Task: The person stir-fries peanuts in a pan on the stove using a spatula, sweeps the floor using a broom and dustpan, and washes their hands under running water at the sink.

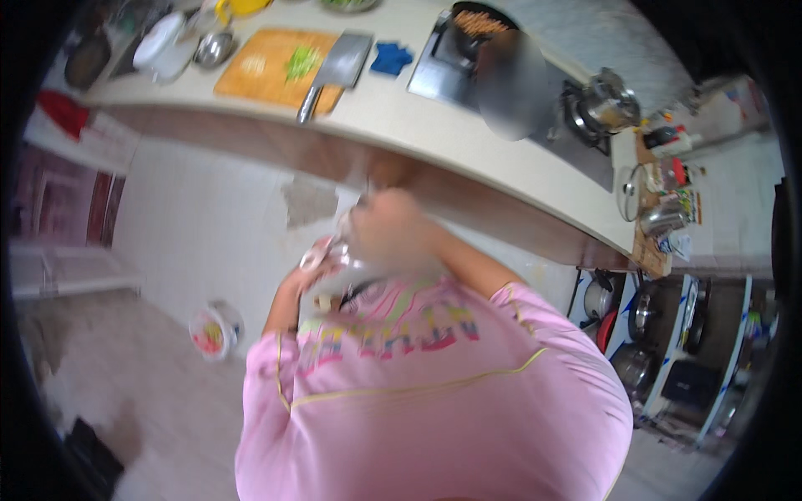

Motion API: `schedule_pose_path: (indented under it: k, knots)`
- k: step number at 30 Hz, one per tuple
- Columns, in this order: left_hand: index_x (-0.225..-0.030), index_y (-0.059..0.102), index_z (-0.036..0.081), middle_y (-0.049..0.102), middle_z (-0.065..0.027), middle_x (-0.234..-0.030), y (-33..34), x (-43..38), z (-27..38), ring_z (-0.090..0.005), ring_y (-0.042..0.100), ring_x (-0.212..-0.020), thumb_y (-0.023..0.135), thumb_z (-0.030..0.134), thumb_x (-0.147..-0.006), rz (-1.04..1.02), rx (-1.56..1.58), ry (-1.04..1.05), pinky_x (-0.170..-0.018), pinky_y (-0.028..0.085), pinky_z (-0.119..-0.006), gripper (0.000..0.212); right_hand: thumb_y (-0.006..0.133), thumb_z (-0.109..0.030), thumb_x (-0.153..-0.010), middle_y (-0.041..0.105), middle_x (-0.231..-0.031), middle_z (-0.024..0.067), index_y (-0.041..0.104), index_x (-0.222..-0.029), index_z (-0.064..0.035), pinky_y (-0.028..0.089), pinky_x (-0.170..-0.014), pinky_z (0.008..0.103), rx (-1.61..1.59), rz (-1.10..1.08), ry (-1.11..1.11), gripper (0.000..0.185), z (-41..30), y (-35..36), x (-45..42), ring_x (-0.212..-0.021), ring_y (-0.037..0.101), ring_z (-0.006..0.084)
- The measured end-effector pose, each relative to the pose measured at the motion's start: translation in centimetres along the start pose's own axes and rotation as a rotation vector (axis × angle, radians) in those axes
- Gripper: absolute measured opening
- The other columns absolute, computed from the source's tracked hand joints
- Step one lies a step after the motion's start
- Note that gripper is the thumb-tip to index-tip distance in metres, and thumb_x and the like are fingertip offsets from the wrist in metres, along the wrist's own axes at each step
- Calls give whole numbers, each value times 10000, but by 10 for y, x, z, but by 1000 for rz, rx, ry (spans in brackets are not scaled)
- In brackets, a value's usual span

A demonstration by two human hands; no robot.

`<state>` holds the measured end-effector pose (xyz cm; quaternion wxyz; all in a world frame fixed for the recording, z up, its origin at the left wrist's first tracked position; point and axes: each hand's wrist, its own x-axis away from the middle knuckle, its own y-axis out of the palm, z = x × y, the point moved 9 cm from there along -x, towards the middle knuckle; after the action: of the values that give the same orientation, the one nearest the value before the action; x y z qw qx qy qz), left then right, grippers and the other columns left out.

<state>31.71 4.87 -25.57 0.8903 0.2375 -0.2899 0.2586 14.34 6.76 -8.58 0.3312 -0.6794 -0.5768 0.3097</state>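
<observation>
Both my hands are close together in front of my chest, below the counter edge. My left hand [321, 266] grips a shiny, see-through item [341, 255] that looks like thin plastic; blur hides its exact kind. My right hand [391, 219] is curled around the item's upper end, its fingers partly hidden. On the counter beyond, a wooden cutting board [266, 75] bears chopped green vegetable [303, 62] and a small pale chopped heap [253, 64]. A cleaver [344, 59] lies across its right side, handle toward me. Beside it rests a blue cloth [391, 58].
A pan [467, 47] of brown pieces sits on the gas cooktop [432, 72], partly behind a blurred patch. A steel pot [608, 100] stands on the right burner. A glass lid [631, 194] lies farther right. Shelves hold cookware [633, 366]; a white bucket [213, 332] stands on the floor.
</observation>
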Motion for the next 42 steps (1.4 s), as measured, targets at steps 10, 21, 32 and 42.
schedule_pose_path:
  k: [10, 21, 32, 42]
  knots:
    - [-1014, 461, 90, 571, -76, -834, 91, -52, 65, -213, 574, -729, 566, 232, -725, 446, -984, 417, -621, 445, -304, 339, 508, -241, -673, 518, -563, 171, 507, -645, -40, 407, -491, 402, -152, 171, -16, 203, 3, -70, 40, -529, 515, 344]
    - [-966, 469, 44, 553, -108, -843, 211, -33, 96, -262, 567, -775, 627, 137, -655, -83, -838, 898, -695, 445, -306, 361, 551, -129, -737, 565, -668, 107, 561, -745, -14, 421, -561, 275, -497, 427, 312, 116, 18, -140, 129, -621, 525, 164]
    - [-792, 549, 81, 563, -88, -725, 478, 10, 23, -258, 563, -651, 614, 184, -606, -719, -927, 1119, -576, 448, -321, 222, 561, -61, -745, 519, -624, 20, 343, -1170, -47, 357, -466, 207, -759, 1144, 888, 477, 56, -152, 420, -528, 455, 69]
    - [-980, 435, 49, 519, -80, -719, 816, 138, -164, -187, 524, -666, 593, 99, -716, -1316, -934, 889, -629, 427, -278, 312, 583, -240, -741, 537, -584, 107, 380, -1134, -97, 414, -513, 359, 64, 1450, 1332, 465, 45, -115, 784, -543, 538, 268]
